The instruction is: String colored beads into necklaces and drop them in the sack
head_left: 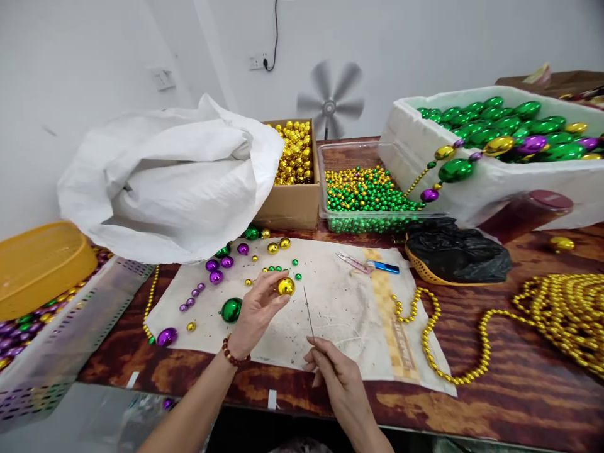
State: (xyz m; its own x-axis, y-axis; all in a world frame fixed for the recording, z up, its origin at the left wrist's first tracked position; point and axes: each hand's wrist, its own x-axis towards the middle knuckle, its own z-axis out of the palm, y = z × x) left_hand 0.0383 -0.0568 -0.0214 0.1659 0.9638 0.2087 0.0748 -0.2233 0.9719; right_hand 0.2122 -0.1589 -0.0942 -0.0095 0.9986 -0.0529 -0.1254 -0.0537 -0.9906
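My left hand [258, 308] pinches a shiny gold ball bead [285, 287] between thumb and fingers, above a white cloth [330, 302]. In my right hand [334, 371] is a long thin needle [308, 311], pointing up and slightly left, its tip apart from the bead. Close to my left hand lies a large green bead [231, 310]. Purple, gold and green beads of several sizes lie on the cloth's left part, among them a purple oval bead [167, 337]. Snips [353, 262] and a blue cutter [383, 267] rest on its right part.
Behind the cloth stand a carton of gold beads [295, 207], a clear tub [358, 220] of small beads and a foam box [519, 182] of green ovals. A white sack [189, 189] bulges at left. Gold bead strings [561, 314] lie right. A fan [329, 107] spins behind.
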